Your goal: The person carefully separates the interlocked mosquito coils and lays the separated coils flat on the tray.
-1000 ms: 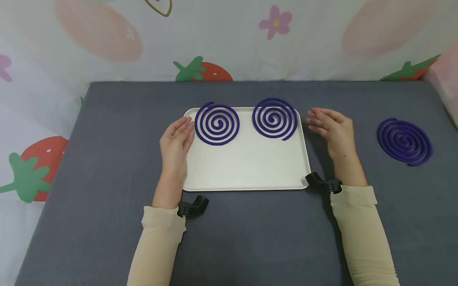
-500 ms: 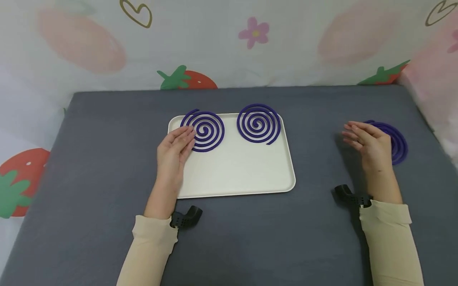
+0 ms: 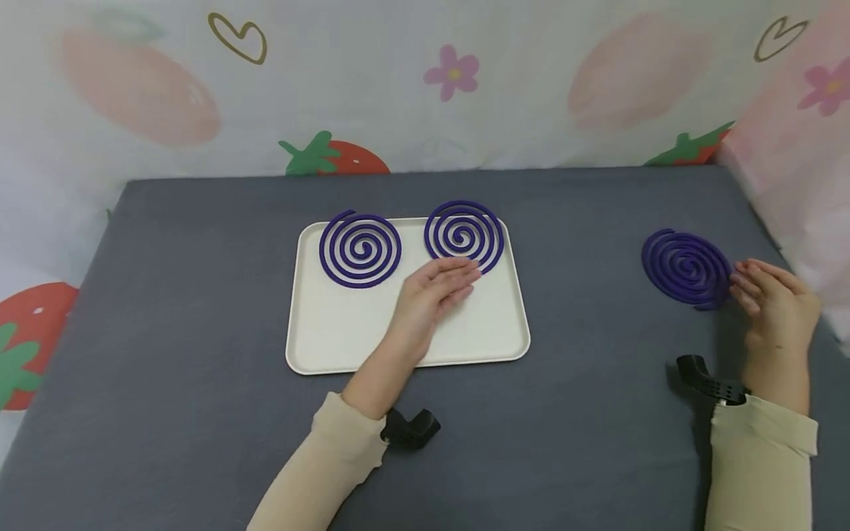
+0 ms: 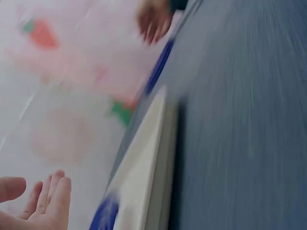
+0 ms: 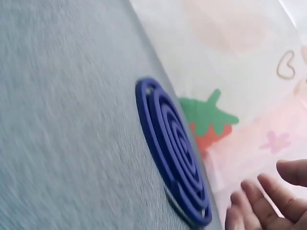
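Note:
Two purple mosquito coils, one left point(image 3: 361, 251) and one right point(image 3: 460, 234), lie along the far side of a white tray point(image 3: 319, 324), slightly past its back rim. My left hand point(image 3: 425, 302) hovers over the tray with fingers extended and holds nothing. Its fingertips overlap the near edge of the right-hand coil in the head view. On the table to the right rests a denser coil point(image 3: 688, 269), its windings packed close. My right hand point(image 3: 780, 317) is at that coil's right edge, fingers loosely bent, holding nothing. In the right wrist view, the coil point(image 5: 168, 143) lies flat beside the fingers.
Dark grey cloth point(image 3: 584, 310) covers the table between the tray and the right-hand coil. A white curtain point(image 3: 518, 88) with strawberry prints hangs behind the table's far edge, and a pink part point(image 3: 790, 177) of it runs along the right side.
My left hand has swung right, from the tray's left side to its middle. The right hand has moved right, past the loose coil. The view has shifted; the coils lie as before.

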{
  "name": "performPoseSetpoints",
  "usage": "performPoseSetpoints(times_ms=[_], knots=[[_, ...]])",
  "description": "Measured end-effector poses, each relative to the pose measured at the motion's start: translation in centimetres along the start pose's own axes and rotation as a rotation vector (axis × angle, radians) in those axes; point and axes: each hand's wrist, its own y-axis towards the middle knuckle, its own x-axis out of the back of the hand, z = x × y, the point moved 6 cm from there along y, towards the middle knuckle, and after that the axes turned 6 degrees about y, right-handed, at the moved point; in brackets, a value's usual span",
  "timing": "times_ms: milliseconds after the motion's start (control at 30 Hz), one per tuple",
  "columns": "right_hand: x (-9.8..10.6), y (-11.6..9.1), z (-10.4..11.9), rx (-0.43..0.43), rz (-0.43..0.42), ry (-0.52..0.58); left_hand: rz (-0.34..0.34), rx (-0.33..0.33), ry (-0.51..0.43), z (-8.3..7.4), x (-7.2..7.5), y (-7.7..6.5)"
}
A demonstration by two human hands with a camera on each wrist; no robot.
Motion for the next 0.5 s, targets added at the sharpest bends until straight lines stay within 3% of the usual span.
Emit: performPoseSetpoints(times_ms=[100, 200, 333, 500], knots=[[0.6, 0.6, 0.4, -0.027, -0.014, -0.092, 0.111, 0.065, 0.053, 1.9, -4.5, 0.9], [0.3, 1.2, 0.0, -0.094, 0.071, -0.161, 0.175, 0.13, 0.109, 3.8, -8.3, 2.0], [-0.5, 1.7, -0.7, -0.139, 0.171, -0.184, 0.172, 0.203, 0.163, 6.4, -12.2, 4.5], [-0.9, 2.6, -1.1, -0.126, 0.217, -0.223, 0.114, 0.226, 0.241, 8.6, -15.3, 8.2]])
